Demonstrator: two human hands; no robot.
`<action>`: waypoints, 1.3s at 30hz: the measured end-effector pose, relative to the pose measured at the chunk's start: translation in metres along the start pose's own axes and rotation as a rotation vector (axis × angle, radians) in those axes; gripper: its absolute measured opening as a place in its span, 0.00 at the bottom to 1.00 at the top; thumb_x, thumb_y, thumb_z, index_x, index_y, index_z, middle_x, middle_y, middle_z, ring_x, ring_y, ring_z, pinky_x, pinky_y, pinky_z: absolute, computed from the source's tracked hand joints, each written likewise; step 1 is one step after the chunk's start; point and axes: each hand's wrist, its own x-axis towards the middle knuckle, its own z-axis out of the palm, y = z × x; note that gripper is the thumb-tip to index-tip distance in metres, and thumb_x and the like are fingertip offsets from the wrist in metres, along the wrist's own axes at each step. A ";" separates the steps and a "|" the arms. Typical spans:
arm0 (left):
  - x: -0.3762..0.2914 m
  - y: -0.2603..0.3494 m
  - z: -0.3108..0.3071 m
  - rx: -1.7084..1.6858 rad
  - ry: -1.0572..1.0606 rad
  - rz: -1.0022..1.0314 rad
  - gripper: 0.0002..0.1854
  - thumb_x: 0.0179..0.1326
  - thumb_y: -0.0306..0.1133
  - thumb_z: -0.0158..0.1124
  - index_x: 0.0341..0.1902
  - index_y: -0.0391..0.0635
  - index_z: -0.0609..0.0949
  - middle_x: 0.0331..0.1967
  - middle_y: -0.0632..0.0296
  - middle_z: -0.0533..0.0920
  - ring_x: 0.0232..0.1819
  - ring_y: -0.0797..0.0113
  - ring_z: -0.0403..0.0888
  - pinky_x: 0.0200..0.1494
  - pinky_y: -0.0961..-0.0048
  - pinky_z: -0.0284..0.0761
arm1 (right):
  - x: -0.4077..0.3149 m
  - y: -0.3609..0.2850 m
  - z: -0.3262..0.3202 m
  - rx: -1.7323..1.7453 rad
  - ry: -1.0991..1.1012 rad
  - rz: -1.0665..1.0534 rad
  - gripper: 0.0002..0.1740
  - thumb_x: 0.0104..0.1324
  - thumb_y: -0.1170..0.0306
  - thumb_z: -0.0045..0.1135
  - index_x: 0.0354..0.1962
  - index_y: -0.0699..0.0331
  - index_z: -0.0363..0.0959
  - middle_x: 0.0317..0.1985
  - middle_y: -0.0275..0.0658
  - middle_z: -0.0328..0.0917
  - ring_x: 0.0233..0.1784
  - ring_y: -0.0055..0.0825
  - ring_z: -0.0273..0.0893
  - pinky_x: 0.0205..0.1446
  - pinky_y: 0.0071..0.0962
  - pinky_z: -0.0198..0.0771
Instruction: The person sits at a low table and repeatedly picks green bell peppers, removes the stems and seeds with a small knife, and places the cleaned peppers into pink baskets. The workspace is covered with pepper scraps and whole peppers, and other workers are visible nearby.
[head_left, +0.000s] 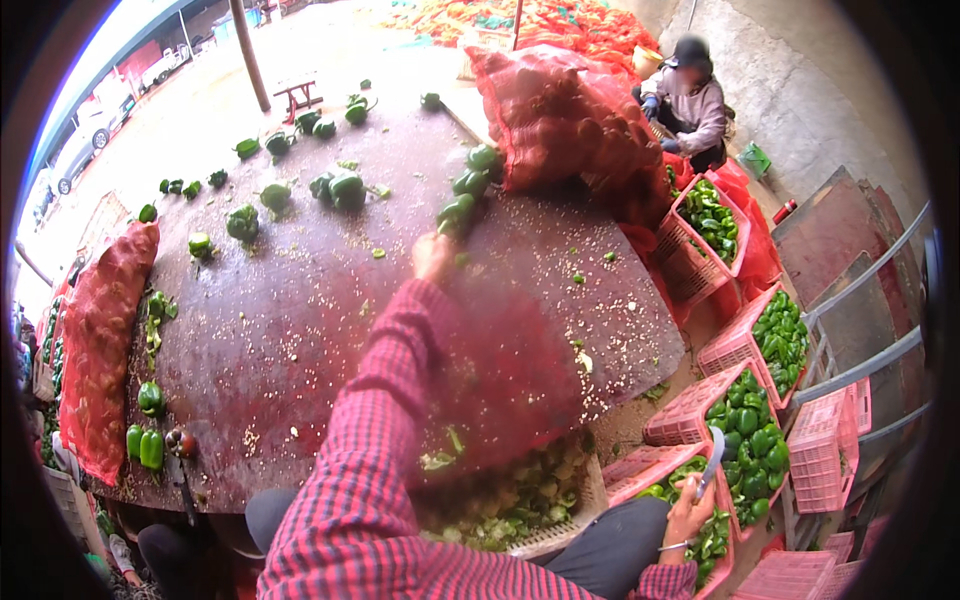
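Observation:
My left hand (433, 257) reaches far over the dark red tabletop (285, 337), at the near end of a row of green bell peppers (471, 182). It meets the nearest green bell pepper (454, 213); its fingers are partly hidden, so the grip is unclear. Low on the right, my right hand (688, 514) is closed around a knife with a curved blade (713, 457), above a pink crate (637, 465) of green pepper pieces. More green bell peppers (347, 191) lie scattered across the table's far side, others (151, 399) along its left edge.
Full red mesh sacks stand at the back (555, 112) and left (109, 352). Pink crates of peppers (750, 442) line the right side. A bin of pepper scraps (517, 499) is below the near edge. Another knife (182, 487) lies at the near left. A person (697, 112) sits at back right.

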 end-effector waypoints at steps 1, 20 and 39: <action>-0.004 0.003 -0.026 0.505 -0.035 0.258 0.13 0.77 0.37 0.58 0.46 0.39 0.84 0.32 0.53 0.87 0.30 0.61 0.85 0.34 0.57 0.80 | 0.003 -0.011 0.005 -0.008 -0.048 0.002 0.10 0.82 0.63 0.55 0.48 0.63 0.73 0.31 0.28 0.75 0.26 0.11 0.62 0.30 0.17 0.57; -0.078 -0.009 -0.199 0.953 -0.320 0.595 0.23 0.79 0.45 0.55 0.68 0.48 0.83 0.64 0.55 0.86 0.67 0.57 0.83 0.70 0.63 0.77 | 0.010 -0.173 0.429 -0.311 -0.782 -1.074 0.14 0.81 0.55 0.56 0.48 0.57 0.73 0.32 0.48 0.84 0.35 0.56 0.84 0.33 0.52 0.76; -0.080 -0.009 -0.196 0.848 -0.262 0.571 0.17 0.77 0.42 0.55 0.62 0.52 0.82 0.51 0.53 0.89 0.56 0.49 0.88 0.58 0.60 0.81 | -0.009 -0.086 0.331 -0.726 -0.785 -0.923 0.15 0.78 0.54 0.60 0.43 0.56 0.70 0.25 0.47 0.83 0.29 0.55 0.85 0.30 0.54 0.79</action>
